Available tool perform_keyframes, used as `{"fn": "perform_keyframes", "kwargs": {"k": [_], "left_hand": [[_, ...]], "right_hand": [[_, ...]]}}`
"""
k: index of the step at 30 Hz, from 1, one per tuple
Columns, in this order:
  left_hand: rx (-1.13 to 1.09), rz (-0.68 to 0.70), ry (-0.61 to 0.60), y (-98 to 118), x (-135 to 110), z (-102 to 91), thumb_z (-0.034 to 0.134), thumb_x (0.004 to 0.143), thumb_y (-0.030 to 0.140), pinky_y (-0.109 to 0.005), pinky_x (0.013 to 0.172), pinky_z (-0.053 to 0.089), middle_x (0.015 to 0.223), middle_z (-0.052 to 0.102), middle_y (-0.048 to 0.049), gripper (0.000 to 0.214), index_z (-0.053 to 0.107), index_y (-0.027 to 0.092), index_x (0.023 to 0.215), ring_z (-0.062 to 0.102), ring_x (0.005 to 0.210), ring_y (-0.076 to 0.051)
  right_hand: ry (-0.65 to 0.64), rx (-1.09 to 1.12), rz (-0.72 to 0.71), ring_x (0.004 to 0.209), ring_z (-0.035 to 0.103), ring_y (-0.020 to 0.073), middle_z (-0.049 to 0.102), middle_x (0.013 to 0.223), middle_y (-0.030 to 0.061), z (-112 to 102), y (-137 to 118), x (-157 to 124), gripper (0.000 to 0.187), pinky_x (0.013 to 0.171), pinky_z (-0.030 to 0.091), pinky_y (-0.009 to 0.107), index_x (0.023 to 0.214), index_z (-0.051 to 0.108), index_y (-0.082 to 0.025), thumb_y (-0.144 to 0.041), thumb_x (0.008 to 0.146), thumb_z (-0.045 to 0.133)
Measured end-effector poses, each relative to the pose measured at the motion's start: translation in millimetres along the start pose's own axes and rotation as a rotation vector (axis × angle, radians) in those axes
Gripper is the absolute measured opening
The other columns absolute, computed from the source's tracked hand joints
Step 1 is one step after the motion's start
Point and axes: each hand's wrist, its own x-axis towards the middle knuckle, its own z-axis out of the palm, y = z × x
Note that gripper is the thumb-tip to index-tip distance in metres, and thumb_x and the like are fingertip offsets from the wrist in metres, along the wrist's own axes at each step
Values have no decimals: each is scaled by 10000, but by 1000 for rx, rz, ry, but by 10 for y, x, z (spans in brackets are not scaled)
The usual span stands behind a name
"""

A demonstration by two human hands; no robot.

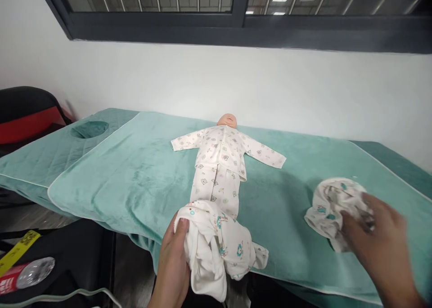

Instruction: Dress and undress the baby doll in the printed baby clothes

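Note:
A baby doll (227, 120) lies on its back in a white patterned baby shirt (221, 147) and matching trousers (216, 186), arms spread wide. My left hand (175, 258) grips a bunched white baby garment (219, 240) with teal and red prints, held over the lower trouser legs and hiding their ends. Off to the right, my right hand (381, 240), somewhat blurred, has its fingers closed on a second crumpled white baby garment (332, 204) with teal prints, at or just above the bed; whether it touches the cover I cannot tell.
A teal cover (135, 164) drapes the massage bed, which has a face hole (89, 129) at the left. A white wall (216, 78) and dark window frame (168, 27) stand behind. At lower left a black chair (81, 254) holds a plastic bottle (35, 272) and a cable (77, 292).

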Motion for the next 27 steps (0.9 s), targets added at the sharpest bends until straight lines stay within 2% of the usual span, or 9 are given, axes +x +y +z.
{"fn": "perform_keyframes", "kwargs": {"k": [2, 5, 9, 14, 16, 18, 21, 24, 27], "left_hand": [[0, 5, -10, -3, -5, 4, 713, 777, 446, -391, 954, 515, 986, 756, -94, 564, 633, 179, 1268, 713, 949, -255], [-6, 9, -11, -1, -15, -6, 717, 774, 439, -379, 950, 517, 988, 756, -91, 564, 633, 180, 1268, 714, 945, -249], [-16, 16, -7, 62, -41, -17, 731, 762, 423, -364, 934, 527, 1007, 753, -84, 561, 634, 184, 1261, 716, 936, -245], [-95, 3, -21, 205, -81, 75, 653, 835, 428, -362, 921, 535, 978, 748, -107, 476, 644, 157, 1227, 717, 933, -248], [-115, 13, -65, 227, -108, 151, 634, 845, 453, -363, 906, 538, 948, 746, -108, 473, 646, 152, 1210, 714, 930, -252], [-87, 26, -123, 220, -148, 227, 637, 836, 471, -354, 881, 541, 931, 741, -99, 472, 649, 157, 1188, 708, 928, -251], [103, 106, -152, 207, -214, 291, 627, 832, 476, -317, 799, 540, 898, 728, -81, 400, 673, 172, 1089, 692, 911, -241], [304, 236, -188, 264, -248, 262, 602, 842, 463, -269, 685, 515, 882, 706, -59, 299, 671, 201, 968, 661, 851, -214], [428, 428, -299, 386, -226, 172, 613, 828, 392, -232, 584, 459, 811, 657, -14, 181, 622, 218, 873, 596, 700, -158]], "right_hand": [[-16, -87, -98, 1336, 397, 403, 456, 1382, 193, 102, 24, 5, 514, 1032, 382, 528, 1342, 514, -217, -408, 865, 509], [-30, -133, -232, 1240, 509, 401, 525, 1314, 206, 252, 93, -4, 489, 1017, 413, 545, 1264, 574, -169, -443, 872, 473], [3, -209, -225, 1240, 515, 418, 544, 1323, 218, 331, 87, -3, 513, 1014, 408, 588, 1204, 610, -135, -499, 890, 431], [-9, -33, -223, 1312, 463, 383, 550, 1358, 177, 270, -398, -187, 442, 1093, 332, 582, 1204, 596, -179, -476, 883, 531], [-209, 184, -207, 1316, 476, 329, 537, 1393, 120, 224, -726, -362, 454, 1099, 362, 530, 1293, 530, -242, -443, 887, 567], [-580, 389, -198, 1336, 465, 284, 479, 1466, 71, 183, -1056, -526, 568, 1084, 405, 476, 1431, 381, -313, -420, 905, 566], [-777, 562, -136, 1261, 528, 250, 530, 1412, 53, 165, -1415, -604, 574, 1021, 465, 389, 1407, 396, -330, -388, 882, 622], [-654, 668, -124, 1027, 620, 203, 643, 1176, 29, 182, -1549, -464, 275, 867, 512, 308, 1156, 578, -296, -333, 886, 619], [-440, 742, -106, 899, 608, 175, 635, 1026, 15, 172, -1554, -263, 82, 731, 493, 268, 943, 593, -262, -280, 871, 627]]}}
